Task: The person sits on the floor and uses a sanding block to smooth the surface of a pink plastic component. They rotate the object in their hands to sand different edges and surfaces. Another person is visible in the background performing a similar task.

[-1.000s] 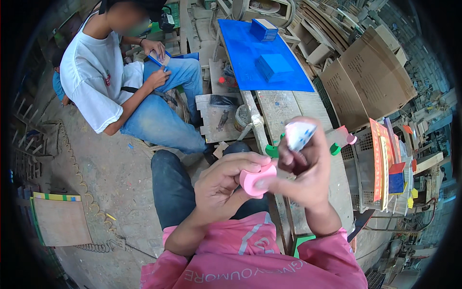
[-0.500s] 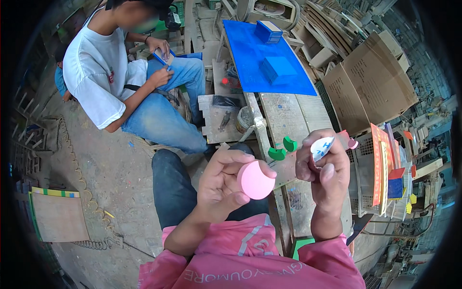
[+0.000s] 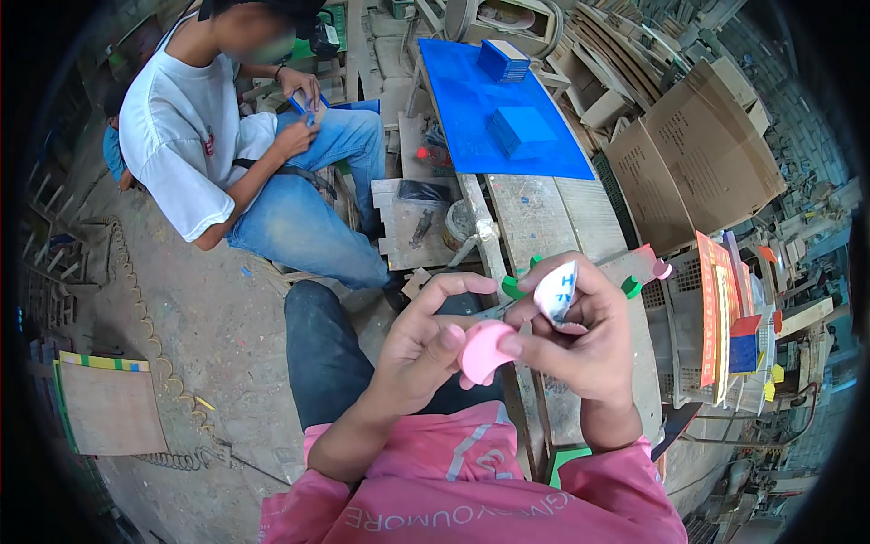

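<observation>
Between the thumb and fingers of my left hand (image 3: 415,352) is a small pink crescent-shaped piece (image 3: 483,354) with a smooth face. My right hand (image 3: 594,349) is closed round a folded bit of sandpaper (image 3: 555,295), white-backed with blue print and a reddish edge. The right thumb and fingertips also press on the pink piece's upper right side. Just beyond my hands, a green crescent piece (image 3: 512,288) rests on the wooden bench (image 3: 530,208). Another green piece (image 3: 632,287) shows to the right of my right hand.
At the far left a seated co-worker (image 3: 181,145) handles a blue-edged block. Stacked blue panels (image 3: 526,133) stand on a blue sheet (image 3: 453,91) on the bench. An open cardboard box (image 3: 689,163) and plastic crates (image 3: 669,344) with coloured boards (image 3: 716,317) are at right.
My right hand has moved left and now meets the pink piece, which has turned in my left hand. More of the right-hand green piece shows. The co-worker's lower hand has shifted slightly.
</observation>
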{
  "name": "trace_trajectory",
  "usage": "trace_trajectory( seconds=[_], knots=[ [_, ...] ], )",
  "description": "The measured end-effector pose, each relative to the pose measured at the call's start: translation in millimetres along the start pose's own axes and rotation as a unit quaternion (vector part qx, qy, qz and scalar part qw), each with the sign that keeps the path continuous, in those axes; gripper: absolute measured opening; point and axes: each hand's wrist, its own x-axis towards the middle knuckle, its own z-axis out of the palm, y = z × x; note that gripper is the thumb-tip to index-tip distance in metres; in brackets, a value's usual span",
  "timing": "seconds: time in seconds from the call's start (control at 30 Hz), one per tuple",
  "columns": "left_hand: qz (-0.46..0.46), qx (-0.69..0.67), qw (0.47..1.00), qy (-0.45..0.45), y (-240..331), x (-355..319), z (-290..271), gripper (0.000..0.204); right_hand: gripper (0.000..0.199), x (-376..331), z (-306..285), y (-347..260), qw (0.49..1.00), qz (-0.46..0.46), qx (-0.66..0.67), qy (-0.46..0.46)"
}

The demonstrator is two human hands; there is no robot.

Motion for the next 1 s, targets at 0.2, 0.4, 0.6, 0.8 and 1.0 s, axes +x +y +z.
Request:
trace_trajectory(
  seconds=[0.2,0.4,0.6,0.8,1.0],
  knots=[
    [0.281,0.224,0.932,0.048,-21.5,13.0,1.9,0.054,0.034,-2.7,12.5,13.9,0.978,0.05,0.184,0.079],
    [0.243,0.225,0.941,0.061,-18.4,3.5,-1.0,0.043,0.034,-9.4,25.5,19.2,0.983,0.0,0.161,0.089],
    [0.222,0.073,0.966,0.11,-25.9,3.7,9.0,0.048,0.037,-11.0,20.4,17.2,0.992,-0.002,0.105,0.068],
    [0.21,0.129,0.966,0.075,-20.8,2.7,1.7,0.051,0.036,-4.3,19.0,3.2,0.981,0.064,0.172,0.061],
    [0.363,0.197,0.908,0.06,-27.9,8.8,-4.0,0.065,0.033,-8.2,16.4,11.6,0.977,0.048,0.187,0.084]
  ],
)
